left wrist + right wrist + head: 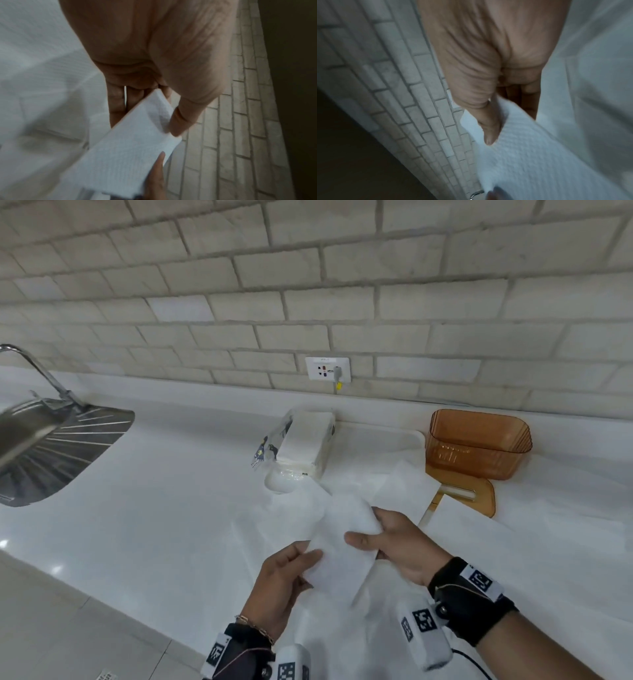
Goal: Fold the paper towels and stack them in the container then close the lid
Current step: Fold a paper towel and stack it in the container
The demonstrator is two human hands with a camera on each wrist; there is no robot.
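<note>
A folded white paper towel (342, 546) is held up above the counter between both hands. My left hand (291, 573) pinches its near left end, thumb on top (180, 121) over the towel (128, 155). My right hand (390, 539) pinches the far right end, thumb (488, 127) pressed onto the towel (539, 155). An amber see-through container (478, 441) stands open at the back right, its amber lid (469, 496) lying flat in front of it. Unfolded towels (404, 491) lie spread on the counter below my hands.
A pack of paper towels (303, 440) lies at the back middle of the white counter (171, 508). A steel sink (51, 446) with a tap sits at the left. A wall socket (328, 368) is in the brick wall behind.
</note>
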